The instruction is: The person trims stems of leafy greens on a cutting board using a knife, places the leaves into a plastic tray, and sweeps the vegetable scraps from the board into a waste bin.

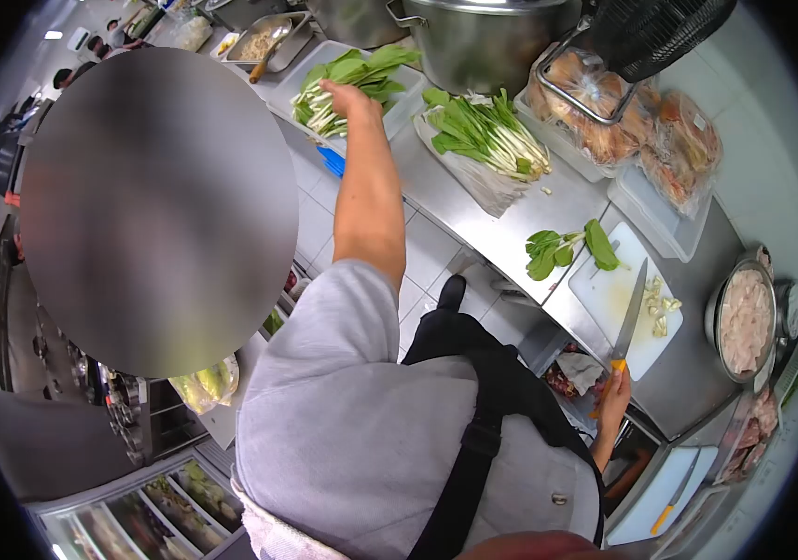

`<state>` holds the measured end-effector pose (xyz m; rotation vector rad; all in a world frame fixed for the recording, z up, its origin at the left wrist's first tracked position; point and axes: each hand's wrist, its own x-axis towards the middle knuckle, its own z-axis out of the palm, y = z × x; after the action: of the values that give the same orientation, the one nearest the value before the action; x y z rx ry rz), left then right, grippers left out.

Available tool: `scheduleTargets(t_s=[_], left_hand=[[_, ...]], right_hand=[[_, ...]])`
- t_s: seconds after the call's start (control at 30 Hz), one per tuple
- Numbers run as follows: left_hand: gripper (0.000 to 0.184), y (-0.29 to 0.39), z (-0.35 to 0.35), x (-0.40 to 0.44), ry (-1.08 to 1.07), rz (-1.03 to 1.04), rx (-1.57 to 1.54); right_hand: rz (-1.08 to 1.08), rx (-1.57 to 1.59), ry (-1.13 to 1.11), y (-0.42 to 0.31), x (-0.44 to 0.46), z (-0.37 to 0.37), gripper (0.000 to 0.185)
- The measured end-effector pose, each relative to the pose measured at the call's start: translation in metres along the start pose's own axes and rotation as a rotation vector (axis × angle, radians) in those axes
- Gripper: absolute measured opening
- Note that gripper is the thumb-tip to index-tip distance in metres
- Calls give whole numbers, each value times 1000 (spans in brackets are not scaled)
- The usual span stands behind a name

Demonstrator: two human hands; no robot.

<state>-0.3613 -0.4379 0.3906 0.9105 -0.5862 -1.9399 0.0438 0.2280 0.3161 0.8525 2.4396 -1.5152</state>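
My left hand (350, 101) reaches into a clear plastic tub (408, 89) and is closed on leafy greens (317, 101) with white stems. My right hand (615, 397) is wrapped round the yellow handle of a knife (633, 313), whose blade lies over the white cutting board (595, 289). Pale cut stem ends (660, 308) lie on the board beside the blade. A few loose green leaves (557, 250) sit at the board's far left edge. Another bunch of greens (487, 135) rests on a plastic bag (492, 191) on the steel counter.
A large steel pot (483, 42) stands behind the tub. Bagged food (683, 140) sits near the wall. A bowl of pale meat (746, 322) is at the right. A second board (646, 504) with a knife lies lower right. A blurred round area covers the left.
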Motion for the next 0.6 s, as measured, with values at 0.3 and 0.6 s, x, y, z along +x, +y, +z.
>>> scheduleTargets(t_s=[0.3, 0.6], left_hand=[[23, -76, -134, -279, -1132, 358, 842], [28, -128, -179, -330, -1534, 901, 1344]], right_hand=[[-24, 28, -28, -3, 6, 3, 41], [-57, -97, 88, -11, -2, 8, 42]])
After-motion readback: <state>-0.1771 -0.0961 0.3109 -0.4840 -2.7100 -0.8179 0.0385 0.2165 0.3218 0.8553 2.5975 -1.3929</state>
